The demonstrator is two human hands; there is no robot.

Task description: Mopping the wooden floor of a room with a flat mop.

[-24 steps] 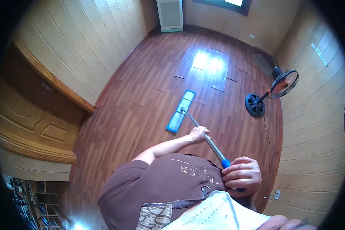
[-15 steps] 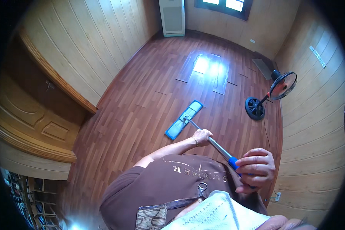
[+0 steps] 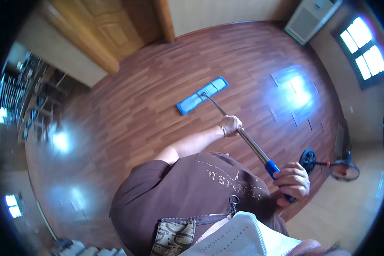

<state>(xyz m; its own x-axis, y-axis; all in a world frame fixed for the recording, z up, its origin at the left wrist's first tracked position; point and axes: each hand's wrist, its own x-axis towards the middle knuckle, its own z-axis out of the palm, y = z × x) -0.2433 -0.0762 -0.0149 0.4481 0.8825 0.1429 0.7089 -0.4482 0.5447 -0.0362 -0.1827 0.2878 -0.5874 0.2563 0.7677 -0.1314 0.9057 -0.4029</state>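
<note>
A flat floor mop lies ahead of me, its long blue-edged head [image 3: 193,100] flat on the brown wooden floor [image 3: 158,72]. From the mop head a metal pole [image 3: 252,144] slants back toward my right side and ends in a blue grip [image 3: 272,168]. Partway down the pole, my left hand [image 3: 231,125] is wrapped around the metal, a bracelet at its wrist. My right hand [image 3: 292,181] closes over the blue grip near my chest, its fingers curled around the end.
A standing fan [image 3: 308,161] is at the right by the wall. A wooden door [image 3: 123,25] is at the far left, a white cabinet-like unit [image 3: 307,25] at the far right. Shelving [image 3: 34,102] lines the left, and pale stacked items [image 3: 83,249] sit at the lower left.
My view has turned to the left, so the door, cabinet and fan appear shifted right. The mop head is farther ahead and angled more crosswise. Both hands keep their hold.
</note>
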